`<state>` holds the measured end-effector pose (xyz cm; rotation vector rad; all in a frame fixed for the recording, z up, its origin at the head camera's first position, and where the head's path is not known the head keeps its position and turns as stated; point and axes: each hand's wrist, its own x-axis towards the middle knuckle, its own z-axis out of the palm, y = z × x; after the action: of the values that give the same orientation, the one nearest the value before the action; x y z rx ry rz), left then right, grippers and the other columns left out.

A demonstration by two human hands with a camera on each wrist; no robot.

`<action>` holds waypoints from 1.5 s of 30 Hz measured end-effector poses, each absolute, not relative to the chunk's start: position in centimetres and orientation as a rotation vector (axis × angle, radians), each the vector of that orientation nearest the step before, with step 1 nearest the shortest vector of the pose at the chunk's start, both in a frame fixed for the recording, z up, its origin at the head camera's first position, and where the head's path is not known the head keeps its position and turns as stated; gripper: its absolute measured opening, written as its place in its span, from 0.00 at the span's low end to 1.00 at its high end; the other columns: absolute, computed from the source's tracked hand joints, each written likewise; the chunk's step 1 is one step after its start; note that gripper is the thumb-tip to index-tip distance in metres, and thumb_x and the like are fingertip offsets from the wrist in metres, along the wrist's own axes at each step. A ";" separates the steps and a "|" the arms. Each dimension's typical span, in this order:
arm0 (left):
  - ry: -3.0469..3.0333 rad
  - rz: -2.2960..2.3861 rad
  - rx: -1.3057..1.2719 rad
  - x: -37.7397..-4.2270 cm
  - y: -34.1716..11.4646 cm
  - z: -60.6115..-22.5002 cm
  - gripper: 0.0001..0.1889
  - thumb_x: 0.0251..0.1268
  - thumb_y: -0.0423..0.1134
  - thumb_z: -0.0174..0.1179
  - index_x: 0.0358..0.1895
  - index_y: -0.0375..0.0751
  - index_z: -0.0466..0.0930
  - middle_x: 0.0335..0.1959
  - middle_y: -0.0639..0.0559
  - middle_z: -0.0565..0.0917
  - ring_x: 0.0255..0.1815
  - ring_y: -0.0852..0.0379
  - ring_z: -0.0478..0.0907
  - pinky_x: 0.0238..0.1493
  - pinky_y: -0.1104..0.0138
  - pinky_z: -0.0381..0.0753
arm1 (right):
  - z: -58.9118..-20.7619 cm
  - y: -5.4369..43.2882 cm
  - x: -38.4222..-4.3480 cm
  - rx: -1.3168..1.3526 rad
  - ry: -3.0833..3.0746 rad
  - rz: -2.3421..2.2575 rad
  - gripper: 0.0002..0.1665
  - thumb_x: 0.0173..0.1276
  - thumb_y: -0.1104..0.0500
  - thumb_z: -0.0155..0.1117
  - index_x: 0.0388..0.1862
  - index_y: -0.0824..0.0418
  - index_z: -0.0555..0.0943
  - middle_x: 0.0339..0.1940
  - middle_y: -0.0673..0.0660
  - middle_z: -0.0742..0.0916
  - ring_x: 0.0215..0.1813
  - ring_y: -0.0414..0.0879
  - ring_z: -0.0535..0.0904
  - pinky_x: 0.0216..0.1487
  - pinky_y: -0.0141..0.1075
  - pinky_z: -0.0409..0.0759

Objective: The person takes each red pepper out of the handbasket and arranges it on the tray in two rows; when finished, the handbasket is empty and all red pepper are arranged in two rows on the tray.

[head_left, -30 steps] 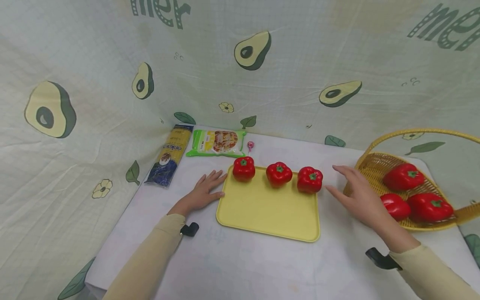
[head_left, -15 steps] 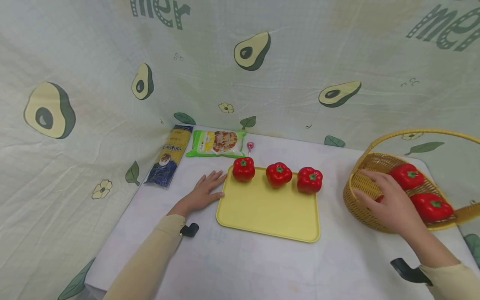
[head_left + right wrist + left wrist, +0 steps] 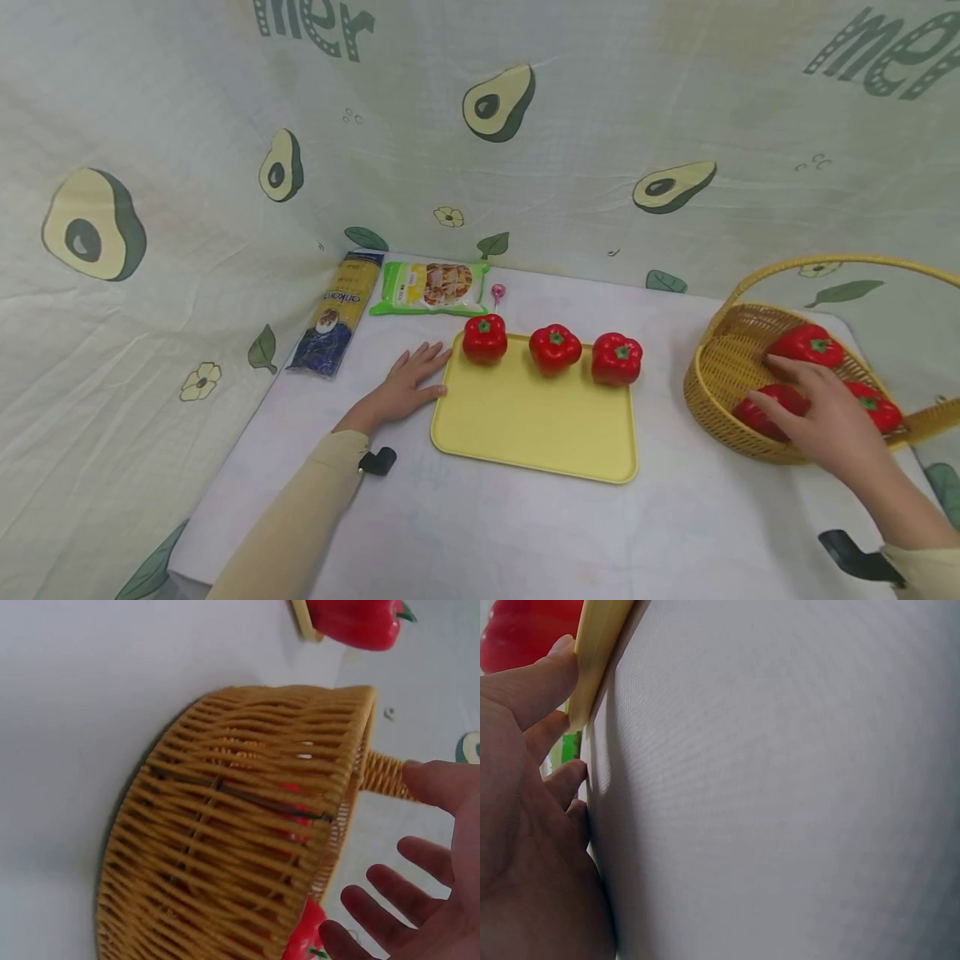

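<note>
My left hand (image 3: 397, 392) lies on the table with fingers spread, its fingertips touching the left edge of the yellow tray (image 3: 532, 425). Along the tray's far side stand three red bell peppers: left (image 3: 484, 340), middle (image 3: 555, 348) and right (image 3: 617, 359). Over the wicker basket (image 3: 708, 408) hovers my right hand (image 3: 832, 425), thumb and fingers apart and nothing gripped. Below it a red bell pepper (image 3: 772, 410) lies in the basket's near part. Two more peppers are in there, one at the back (image 3: 808, 344) and one partly behind the hand (image 3: 877, 408).
The basket's tall handle (image 3: 840, 258) arches over its far side. Behind the tray lie a green-edged food packet (image 3: 442, 286), a lollipop (image 3: 498, 292) and a blue-and-yellow pasta bag (image 3: 337, 312). An avocado-print cloth (image 3: 585, 242) hangs behind the table.
My right hand has moved right from beside the tray's right side to over the basket, above the near pepper. My left hand has stayed at the tray's edge.
</note>
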<state>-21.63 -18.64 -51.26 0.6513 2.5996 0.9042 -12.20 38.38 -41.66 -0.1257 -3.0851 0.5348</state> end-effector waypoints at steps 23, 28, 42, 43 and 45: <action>2.602 0.904 0.642 -21.7 -18.7 -51.4 0.38 0.76 0.52 0.58 0.82 0.48 0.54 0.84 0.46 0.49 0.84 0.44 0.37 0.81 0.46 0.29 | -42.4 40.4 -12.3 -0.202 -3.202 0.511 0.51 0.66 0.47 0.72 0.75 0.74 0.61 0.60 0.85 0.65 0.59 0.81 0.58 0.49 0.79 0.68; 2.601 0.907 0.638 -21.6 -18.7 -51.5 0.38 0.76 0.52 0.58 0.82 0.49 0.54 0.84 0.46 0.49 0.84 0.45 0.37 0.81 0.47 0.29 | -42.0 40.0 -12.5 -0.113 -3.215 0.579 0.52 0.67 0.47 0.73 0.75 0.74 0.60 0.61 0.84 0.66 0.56 0.79 0.63 0.45 0.72 0.76; 2.600 0.917 0.648 -21.7 -18.7 -51.5 0.38 0.75 0.52 0.58 0.82 0.48 0.54 0.84 0.46 0.49 0.84 0.44 0.37 0.81 0.47 0.29 | -41.9 41.4 -13.6 0.068 -3.337 0.580 0.53 0.59 0.56 0.77 0.76 0.74 0.59 0.63 0.84 0.66 0.57 0.82 0.65 0.46 0.72 0.77; 2.601 0.915 0.649 -21.7 -18.8 -51.5 0.38 0.75 0.53 0.58 0.82 0.48 0.54 0.84 0.46 0.49 0.84 0.44 0.37 0.81 0.47 0.29 | -41.9 41.5 -13.7 0.087 -3.341 0.577 0.52 0.59 0.57 0.77 0.75 0.74 0.60 0.64 0.84 0.66 0.58 0.82 0.65 0.48 0.73 0.76; 2.600 0.918 0.650 -21.7 -18.8 -51.6 0.38 0.75 0.53 0.58 0.82 0.49 0.54 0.84 0.46 0.49 0.84 0.44 0.37 0.81 0.47 0.29 | -41.9 41.6 -13.8 0.120 -3.344 0.567 0.51 0.59 0.59 0.77 0.75 0.74 0.61 0.65 0.83 0.67 0.59 0.82 0.63 0.49 0.75 0.74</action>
<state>-21.72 -18.76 -51.61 0.6498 2.5996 0.9177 -13.82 41.56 -41.90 0.1197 -3.3441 0.5671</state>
